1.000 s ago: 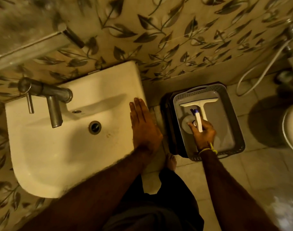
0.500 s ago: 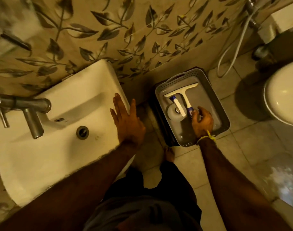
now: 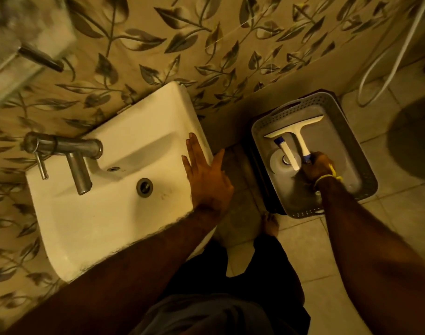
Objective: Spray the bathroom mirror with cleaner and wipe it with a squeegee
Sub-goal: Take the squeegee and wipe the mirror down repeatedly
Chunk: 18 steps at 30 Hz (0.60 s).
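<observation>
A white squeegee [image 3: 301, 139] with a blue-tipped handle lies in a grey perforated basket [image 3: 351, 141] on the floor, to the right of the sink. My right hand [image 3: 316, 169] is down in the basket, fingers closed around the end of the squeegee's handle. Just left of it stands the white spray bottle [image 3: 277, 163], seen from above, its blue-and-white nozzle pointing towards the wall. My left hand [image 3: 206, 175] lies flat, fingers spread, on the right rim of the white sink [image 3: 110, 213]. A blurred edge of the mirror [image 3: 11, 25] shows at the top left.
A metal tap [image 3: 78, 165] juts over the sink basin. The leaf-patterned tiled wall runs behind the sink and basket. A white hose [image 3: 375, 68] hangs at the top right. My bare foot [image 3: 270, 224] stands on the floor tiles between the sink and the basket.
My right hand let go of the spray bottle, which now stands in the basket, and closed on the squeegee handle. The left hand stayed on the sink rim. The view shifted.
</observation>
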Available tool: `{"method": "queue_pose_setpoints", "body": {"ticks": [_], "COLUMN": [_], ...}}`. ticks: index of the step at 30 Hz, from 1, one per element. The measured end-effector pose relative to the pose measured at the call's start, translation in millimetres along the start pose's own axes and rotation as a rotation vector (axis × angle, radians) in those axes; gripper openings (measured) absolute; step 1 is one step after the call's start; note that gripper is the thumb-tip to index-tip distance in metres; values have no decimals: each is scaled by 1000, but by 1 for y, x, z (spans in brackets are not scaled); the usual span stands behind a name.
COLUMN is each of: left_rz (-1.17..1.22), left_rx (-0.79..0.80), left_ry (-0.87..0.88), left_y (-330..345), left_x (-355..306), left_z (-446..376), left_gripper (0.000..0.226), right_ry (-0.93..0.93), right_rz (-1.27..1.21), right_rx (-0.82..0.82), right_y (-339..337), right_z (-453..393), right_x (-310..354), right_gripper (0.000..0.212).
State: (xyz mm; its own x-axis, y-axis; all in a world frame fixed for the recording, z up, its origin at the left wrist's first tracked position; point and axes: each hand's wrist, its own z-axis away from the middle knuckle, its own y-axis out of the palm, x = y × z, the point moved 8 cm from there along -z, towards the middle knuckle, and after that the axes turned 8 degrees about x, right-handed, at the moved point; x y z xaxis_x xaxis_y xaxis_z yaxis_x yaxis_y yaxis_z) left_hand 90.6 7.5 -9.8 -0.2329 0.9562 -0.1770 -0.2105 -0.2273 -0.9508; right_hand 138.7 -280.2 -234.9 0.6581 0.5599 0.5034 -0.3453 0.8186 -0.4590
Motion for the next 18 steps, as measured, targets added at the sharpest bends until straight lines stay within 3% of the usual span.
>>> {"method": "queue_pose_setpoints", "body": {"ticks": [7, 12, 18], "left_rz": [18, 39, 52], "left_rx": [12, -7, -4], "left_ry": [4, 29, 48], "left_y": [-1, 1, 0], "left_x": [-3, -1, 0], "left_z": [1, -1, -1], "left_gripper": [58, 56, 40], "right_ry": [-119, -147, -191], "right_rz": [-5, 44, -88], "right_rx": [-89, -229, -449], "right_y": [-40, -88, -127], "right_z": [32, 74, 162], "right_x": [45, 94, 129], "right_gripper": [30, 31, 40]}}
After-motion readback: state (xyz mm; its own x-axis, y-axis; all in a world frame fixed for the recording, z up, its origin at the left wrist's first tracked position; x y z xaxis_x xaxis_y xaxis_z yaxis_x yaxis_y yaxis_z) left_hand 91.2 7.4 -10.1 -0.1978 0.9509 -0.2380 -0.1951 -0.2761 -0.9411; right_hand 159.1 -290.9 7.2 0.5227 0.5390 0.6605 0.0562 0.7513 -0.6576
